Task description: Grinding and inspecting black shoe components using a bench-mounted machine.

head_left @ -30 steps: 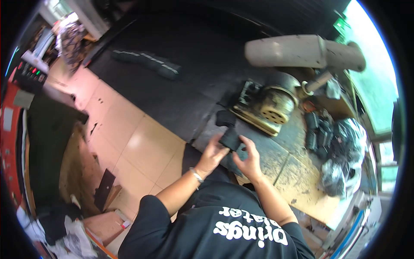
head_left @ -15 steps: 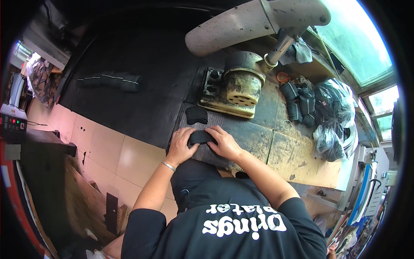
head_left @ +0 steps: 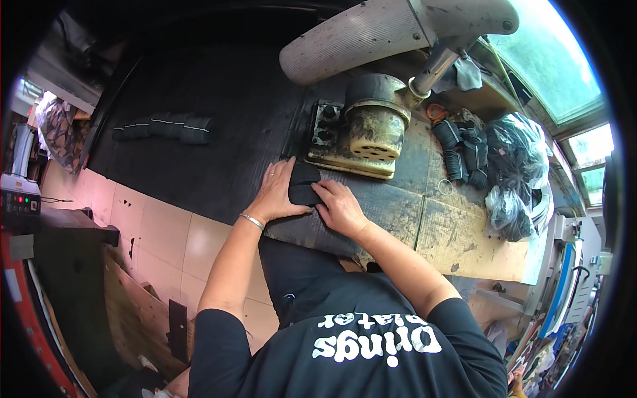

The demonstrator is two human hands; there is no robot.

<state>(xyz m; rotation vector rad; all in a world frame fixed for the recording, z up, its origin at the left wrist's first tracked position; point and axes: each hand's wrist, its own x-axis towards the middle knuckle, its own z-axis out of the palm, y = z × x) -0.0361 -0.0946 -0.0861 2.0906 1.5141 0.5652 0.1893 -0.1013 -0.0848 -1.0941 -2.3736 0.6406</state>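
Between my hands lies a small stack of black, slightly curved fabric pieces (head_left: 304, 176) on the dark, cardboard-like table covering. My left hand (head_left: 275, 191) lies along the stack's left side, its fingers pointing away from me and its thumb across the near edge, holding the pieces. From the right, my right hand (head_left: 340, 207) grips the near piece with bent fingertips on top of it; its thumb is near the left thumb. The fingers partly hide the stack's edges. Farther left, a row of overlapping black pieces (head_left: 166, 129) with thin white edges rests on the black surface.
A stained machine head (head_left: 375, 126) on a yellowish base stands just beyond my hands, under a large grey arm (head_left: 358, 40). To the right are tied black bundles (head_left: 461, 149), a loose ring (head_left: 445, 187) and dark plastic bags (head_left: 517, 172). The table's near edge runs before me.
Both hands have moved away from me, bringing the black piece up against the small stack beyond it. My left fingers have straightened along the stack's left side.
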